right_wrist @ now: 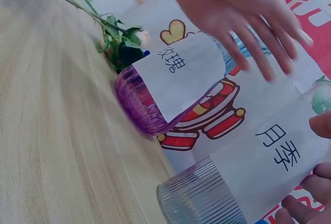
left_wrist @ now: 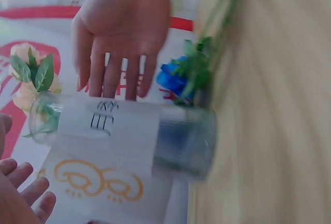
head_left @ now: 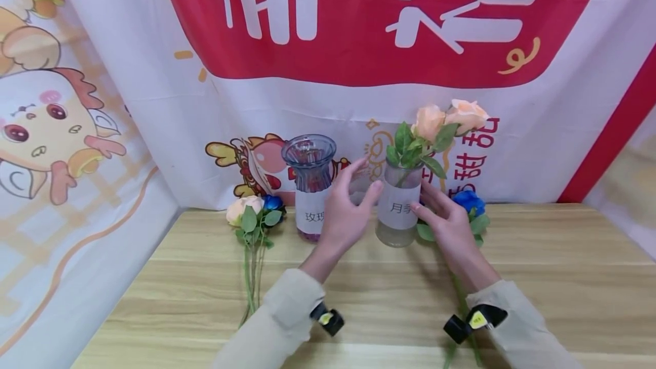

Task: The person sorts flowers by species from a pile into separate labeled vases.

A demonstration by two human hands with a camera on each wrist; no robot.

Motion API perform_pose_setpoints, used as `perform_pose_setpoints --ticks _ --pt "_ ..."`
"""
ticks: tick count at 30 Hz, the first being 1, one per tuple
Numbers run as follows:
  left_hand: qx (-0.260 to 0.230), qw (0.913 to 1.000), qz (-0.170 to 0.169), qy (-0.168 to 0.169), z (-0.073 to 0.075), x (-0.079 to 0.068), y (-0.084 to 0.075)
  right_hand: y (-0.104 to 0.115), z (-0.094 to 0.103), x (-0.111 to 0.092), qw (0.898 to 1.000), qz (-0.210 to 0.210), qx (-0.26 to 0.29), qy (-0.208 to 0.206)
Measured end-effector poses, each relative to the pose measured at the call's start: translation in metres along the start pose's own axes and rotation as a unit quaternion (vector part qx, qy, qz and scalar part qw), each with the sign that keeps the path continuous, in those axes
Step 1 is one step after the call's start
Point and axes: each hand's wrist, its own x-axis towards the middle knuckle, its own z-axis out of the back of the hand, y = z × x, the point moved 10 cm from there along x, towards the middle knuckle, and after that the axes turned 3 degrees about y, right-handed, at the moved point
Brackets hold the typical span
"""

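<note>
Head view: we see the clear vase (head_left: 396,236) upright on the table (head_left: 405,312), a bit right of the frame's ctr., w/ two peach roses (head_left: 429,122) in its mouth & a white label (head_left: 393,218) round its middle. Our L hand (head_left: 344,215) is released, fingers loosely spread, tips in the gap btwn. the two vases, just off the clear one. Our R hand (head_left: 455,232) is also unclenched, at the clear vase's right side, thumb over the label's edge; L wrist view shows its fingers straight beside the glass, but we can't tell if they touch. Approx. mid-frame, partly behind our L hand, stands the tinted vase (head_left: 310,178), purple at its base, labelled too. Left of that, a peach rose (head_left: 242,209) & blue rose (head_left: 273,204) lie together, stems toward the bottom edge. At ctr. right, another blue bloom (head_left: 468,202) lies w/ stems running down under our R wrist. Red-&-white cloth (head_left: 359,64) hangs across the top.
</note>
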Motion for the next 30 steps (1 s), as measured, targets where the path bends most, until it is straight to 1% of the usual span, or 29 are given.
perform_pose_setpoints --ticks 1,3,5,6,10,12,15,19,23,26,30 --pt "0.008 0.9999 -0.011 -0.008 0.009 -0.006 0.000 0.000 0.000 -0.001 1.000 0.000 0.001 0.001" --pt "0.020 0.9993 -0.021 -0.023 0.029 -0.019 0.003 0.000 0.001 -0.001 1.000 -0.002 0.001 0.004" --pt "0.033 0.9984 -0.021 -0.041 0.051 -0.032 0.008 0.000 0.001 -0.002 1.000 -0.005 0.000 0.005" --pt "0.040 0.9977 -0.015 -0.052 0.062 -0.037 0.011 -0.001 0.001 -0.002 1.000 -0.007 -0.002 0.005" --pt "0.056 0.9945 0.034 -0.082 0.106 -0.057 0.030 -0.001 0.002 -0.002 1.000 -0.008 -0.003 0.005" --pt "0.062 0.9912 0.072 -0.092 0.125 -0.067 0.043 -0.002 0.002 -0.001 1.000 -0.007 -0.003 0.005" --pt "0.073 0.9837 0.133 -0.096 0.147 -0.081 0.063 -0.002 0.003 -0.002 1.000 -0.007 -0.002 0.004" --pt "0.080 0.9705 0.206 -0.097 0.170 -0.098 0.084 -0.002 0.002 -0.001 1.000 -0.005 0.005 0.004" --pt "0.080 0.9573 0.259 -0.101 0.187 -0.112 0.102 -0.001 0.000 -0.001 1.000 -0.004 0.013 0.005" --pt "0.074 0.9487 0.291 -0.101 0.195 -0.120 0.115 -0.002 0.000 0.000 1.000 -0.007 0.013 0.003" --pt "0.064 0.9418 0.315 -0.098 0.201 -0.128 0.130 -0.003 0.000 0.000 1.000 -0.011 0.011 0.001"
